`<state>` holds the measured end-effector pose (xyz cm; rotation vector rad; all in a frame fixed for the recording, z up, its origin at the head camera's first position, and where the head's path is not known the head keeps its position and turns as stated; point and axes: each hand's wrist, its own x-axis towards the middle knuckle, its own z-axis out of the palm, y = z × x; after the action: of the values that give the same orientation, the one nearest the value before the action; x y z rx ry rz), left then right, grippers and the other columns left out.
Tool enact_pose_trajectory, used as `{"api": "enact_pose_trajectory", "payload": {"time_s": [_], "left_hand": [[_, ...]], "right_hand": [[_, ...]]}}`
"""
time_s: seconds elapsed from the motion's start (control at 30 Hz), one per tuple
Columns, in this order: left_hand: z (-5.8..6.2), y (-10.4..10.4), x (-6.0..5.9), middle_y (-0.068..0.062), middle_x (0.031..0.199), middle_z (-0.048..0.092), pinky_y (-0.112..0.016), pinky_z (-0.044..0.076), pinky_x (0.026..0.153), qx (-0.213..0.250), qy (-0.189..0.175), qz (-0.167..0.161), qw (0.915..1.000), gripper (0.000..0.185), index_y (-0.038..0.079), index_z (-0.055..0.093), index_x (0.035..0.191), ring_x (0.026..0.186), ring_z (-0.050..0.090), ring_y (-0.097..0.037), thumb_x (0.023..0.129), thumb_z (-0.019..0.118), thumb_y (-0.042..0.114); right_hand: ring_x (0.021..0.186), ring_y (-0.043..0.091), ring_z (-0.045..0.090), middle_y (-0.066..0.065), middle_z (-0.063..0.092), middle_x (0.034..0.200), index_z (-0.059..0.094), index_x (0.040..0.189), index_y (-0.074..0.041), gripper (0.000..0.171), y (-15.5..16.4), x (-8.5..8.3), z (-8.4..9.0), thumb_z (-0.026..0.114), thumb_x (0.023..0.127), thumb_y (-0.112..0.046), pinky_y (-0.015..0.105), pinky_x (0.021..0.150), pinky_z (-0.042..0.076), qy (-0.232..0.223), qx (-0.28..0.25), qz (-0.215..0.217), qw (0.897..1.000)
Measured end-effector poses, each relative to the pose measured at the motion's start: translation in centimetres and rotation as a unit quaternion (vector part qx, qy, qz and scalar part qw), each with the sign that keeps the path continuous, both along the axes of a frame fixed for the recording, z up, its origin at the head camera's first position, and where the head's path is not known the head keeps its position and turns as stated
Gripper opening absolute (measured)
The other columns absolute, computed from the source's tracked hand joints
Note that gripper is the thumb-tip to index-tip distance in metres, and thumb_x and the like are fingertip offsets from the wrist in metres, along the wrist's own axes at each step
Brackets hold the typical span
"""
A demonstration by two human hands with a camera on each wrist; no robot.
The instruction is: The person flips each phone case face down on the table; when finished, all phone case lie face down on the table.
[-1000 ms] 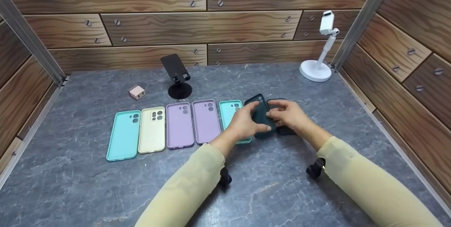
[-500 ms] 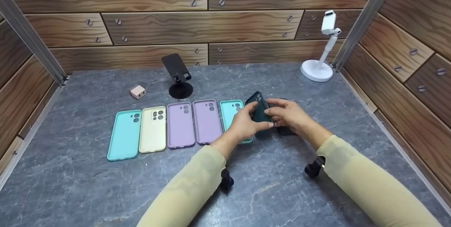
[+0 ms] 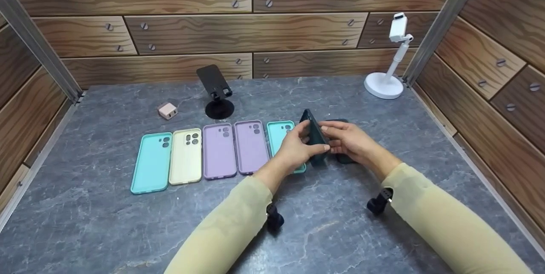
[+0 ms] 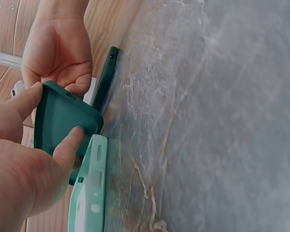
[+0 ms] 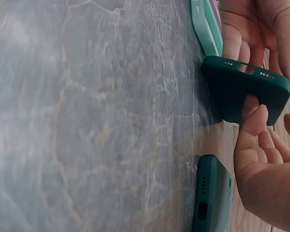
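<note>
Both hands grip the dark green case (image 3: 315, 138), left hand (image 3: 294, 148) and right hand (image 3: 351, 140) tilting it on edge above the counter (image 3: 383, 146) (mid-turn, I'd judge), beside the teal case (image 3: 279, 133) toward the right edge.

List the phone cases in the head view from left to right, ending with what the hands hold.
Teal case → yellow case → first purple case → second purple case → teal case partly behind the left hand → dark green case, tilted up between both hands.
</note>
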<state>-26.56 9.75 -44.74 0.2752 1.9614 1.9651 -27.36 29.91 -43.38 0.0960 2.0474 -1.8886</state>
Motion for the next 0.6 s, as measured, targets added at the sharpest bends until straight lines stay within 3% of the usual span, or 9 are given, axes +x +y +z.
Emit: {"api": "enact_pose_trajectory", "payload": {"time_s": [0.4, 0.6], "left_hand": [[0.54, -0.47, -0.06, -0.011, 0.167, 0.04, -0.042, 0.049, 0.11, 0.096, -0.044, -0.025, 0.9941, 0.091, 0.014, 0.026, 0.169, 0.154, 0.037, -0.03, 0.096, 0.081, 0.01], [0.76, -0.46, -0.05, -0.012, 0.168, 0.039, -0.043, 0.053, 0.106, 0.119, -0.049, -0.019, 0.9915, 0.086, 0.015, 0.028, 0.169, 0.15, 0.044, -0.027, 0.099, 0.077, 0.009]], "right_hand": [[0.084, 0.013, 0.073, 0.004, 0.076, 0.112, 0.046, 0.158, 0.0, 0.06, -0.28, -0.06, 0.0, 0.066, 0.108, -0.027, 0.027, 0.075, 0.06, -0.01, -0.037, -0.015, 0.999], [0.08, 0.011, 0.072, 0.002, 0.077, 0.102, 0.045, 0.158, 0.002, 0.06, -0.43, -0.17, -0.07, 0.068, 0.107, -0.019, 0.026, 0.075, 0.06, -0.001, -0.039, -0.016, 0.999]]}}
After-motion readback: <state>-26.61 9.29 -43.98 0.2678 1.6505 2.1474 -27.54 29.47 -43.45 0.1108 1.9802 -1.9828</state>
